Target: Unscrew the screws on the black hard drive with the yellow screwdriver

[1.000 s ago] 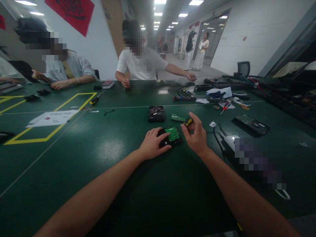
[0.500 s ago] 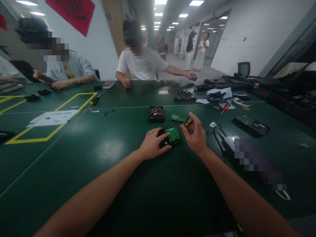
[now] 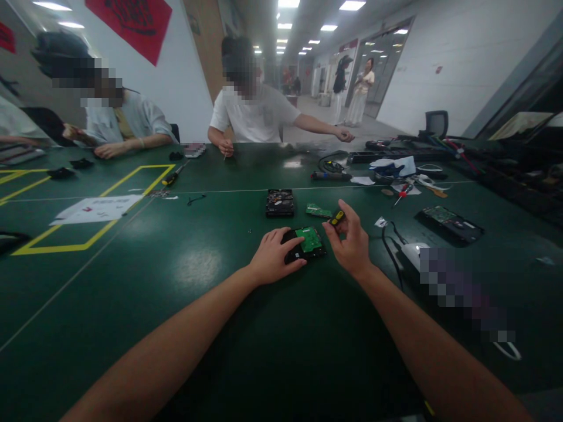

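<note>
A hard drive [image 3: 313,241] with a green circuit board facing up lies on the green table. My left hand [image 3: 276,257] grips it from the left, with fingers over its top and the thumb along the near edge. In my right hand [image 3: 352,241], just right of the drive, a yellow-and-black screwdriver handle [image 3: 337,218] is pinched between thumb and fingers. Its shaft and tip cannot be made out. Behind the drive lies a loose green circuit board [image 3: 318,210]. Another hard drive [image 3: 280,203] sits further back, to its left.
A third drive [image 3: 449,224] and a blurred-out long object with a cord [image 3: 466,293] lie at right. Beyond are an electric screwdriver [image 3: 331,176] and a red-handled screwdriver [image 3: 403,193]. Papers [image 3: 97,209] lie left. Co-workers sit across the table; one's arm [image 3: 319,125] reaches sideways.
The whole view has shifted very slightly to the right. Both my hands keep their places at the hard drive. Across the table, the co-worker's outstretched hand has changed its pose a little.
</note>
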### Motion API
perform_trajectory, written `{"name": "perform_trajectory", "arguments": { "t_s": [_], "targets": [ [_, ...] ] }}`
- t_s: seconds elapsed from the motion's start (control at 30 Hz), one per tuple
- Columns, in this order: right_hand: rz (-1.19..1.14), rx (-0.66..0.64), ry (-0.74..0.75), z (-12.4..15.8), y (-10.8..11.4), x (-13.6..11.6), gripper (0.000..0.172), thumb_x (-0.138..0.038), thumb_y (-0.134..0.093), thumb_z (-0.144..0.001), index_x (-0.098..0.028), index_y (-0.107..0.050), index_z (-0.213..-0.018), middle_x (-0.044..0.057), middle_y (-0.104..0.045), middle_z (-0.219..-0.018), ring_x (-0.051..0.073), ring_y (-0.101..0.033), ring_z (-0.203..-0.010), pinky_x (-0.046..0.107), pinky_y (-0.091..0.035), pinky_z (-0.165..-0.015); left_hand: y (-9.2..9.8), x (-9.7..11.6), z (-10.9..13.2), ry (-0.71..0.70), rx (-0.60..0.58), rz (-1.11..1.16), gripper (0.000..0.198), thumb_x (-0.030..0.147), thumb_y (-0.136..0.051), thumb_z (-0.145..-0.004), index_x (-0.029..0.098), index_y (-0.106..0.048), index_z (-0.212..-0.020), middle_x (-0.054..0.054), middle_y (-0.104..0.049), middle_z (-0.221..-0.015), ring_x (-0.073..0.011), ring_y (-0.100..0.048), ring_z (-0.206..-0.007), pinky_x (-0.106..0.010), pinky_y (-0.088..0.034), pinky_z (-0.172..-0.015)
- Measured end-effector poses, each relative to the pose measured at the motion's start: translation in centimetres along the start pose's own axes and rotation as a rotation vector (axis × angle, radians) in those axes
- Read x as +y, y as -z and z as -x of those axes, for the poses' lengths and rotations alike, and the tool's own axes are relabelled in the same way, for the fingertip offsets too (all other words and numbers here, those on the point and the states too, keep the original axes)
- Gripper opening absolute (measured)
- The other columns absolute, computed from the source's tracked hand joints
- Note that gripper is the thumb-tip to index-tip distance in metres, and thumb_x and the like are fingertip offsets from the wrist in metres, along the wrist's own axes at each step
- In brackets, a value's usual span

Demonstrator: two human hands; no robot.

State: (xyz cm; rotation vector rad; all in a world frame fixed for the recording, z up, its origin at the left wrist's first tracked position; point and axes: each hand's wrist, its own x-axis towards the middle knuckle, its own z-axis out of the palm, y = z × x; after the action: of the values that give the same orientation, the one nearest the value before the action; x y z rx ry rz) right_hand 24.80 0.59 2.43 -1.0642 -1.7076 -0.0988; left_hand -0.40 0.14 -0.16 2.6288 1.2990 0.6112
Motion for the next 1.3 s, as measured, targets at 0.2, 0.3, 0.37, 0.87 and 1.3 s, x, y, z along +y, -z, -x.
{"name": "perform_trajectory", "arguments": {
  "t_s": [0.2, 0.3, 0.37, 0.87, 1.3],
  "targets": [
    [-0.019, -0.020, 0.006, -0.02, -0.03, 0.08, 0.066, -0.036, -0.066, -0.101, -0.036, -0.039, -0.161, 0.007, -0.071, -0.124, 0.020, -0.067, -0.073, 0.044, -0.067, -0.076, 0.21, 0.22, 0.04, 0.001, -0.004, -0.015, 0.064, 0.064, -0.066, -0.096, 0.033, -0.057, -0.152, -0.014, -0.043, -0.161, -0.0404, -0.042, -0.147, -0.063, -0.038, -0.121],
    [-0.019, -0.050, 0.028, -0.05, 0.04, 0.03, 0.068, -0.034, -0.067, -0.101, -0.038, -0.037, -0.162, 0.007, -0.070, -0.129, 0.021, -0.069, -0.079, 0.045, -0.066, -0.080, 0.20, 0.22, 0.01, -0.005, -0.005, -0.017, 0.064, 0.064, -0.065, -0.096, 0.033, -0.057, -0.152, -0.014, -0.043, -0.161, -0.0404, -0.043, -0.147, -0.064, -0.039, -0.120],
    [-0.004, -0.057, 0.040, -0.12, 0.15, -0.06, 0.067, -0.033, -0.065, -0.102, -0.037, -0.037, -0.162, 0.007, -0.070, -0.130, 0.022, -0.068, -0.082, 0.047, -0.066, -0.083, 0.14, 0.18, -0.01, -0.005, 0.003, -0.019, 0.064, 0.063, -0.066, -0.096, 0.033, -0.057, -0.152, -0.014, -0.044, -0.160, -0.0402, -0.043, -0.147, -0.064, -0.039, -0.120],
    [-0.041, 0.011, 0.061, -0.25, 0.03, -0.31, 0.069, -0.031, -0.067, -0.100, -0.034, -0.036, -0.162, 0.012, -0.063, -0.143, 0.025, -0.072, -0.096, 0.048, -0.068, -0.084, -0.13, 0.28, 0.23, -0.041, 0.058, -0.006, 0.063, 0.054, -0.072, -0.095, 0.029, -0.058, -0.151, -0.015, -0.040, -0.165, -0.0423, -0.040, -0.150, -0.066, -0.036, -0.122],
    [-0.001, 0.026, 0.083, -0.45, 0.34, -0.45, 0.061, -0.027, -0.069, -0.099, -0.033, -0.044, -0.155, 0.009, -0.066, -0.125, 0.022, -0.069, -0.088, 0.045, -0.066, -0.080, -0.47, 0.07, 0.13, -0.143, 0.045, -0.006, 0.062, 0.048, -0.069, -0.097, 0.029, -0.054, -0.154, -0.012, -0.046, -0.164, -0.0388, -0.038, -0.154, -0.068, -0.029, -0.128]
  ]
}}
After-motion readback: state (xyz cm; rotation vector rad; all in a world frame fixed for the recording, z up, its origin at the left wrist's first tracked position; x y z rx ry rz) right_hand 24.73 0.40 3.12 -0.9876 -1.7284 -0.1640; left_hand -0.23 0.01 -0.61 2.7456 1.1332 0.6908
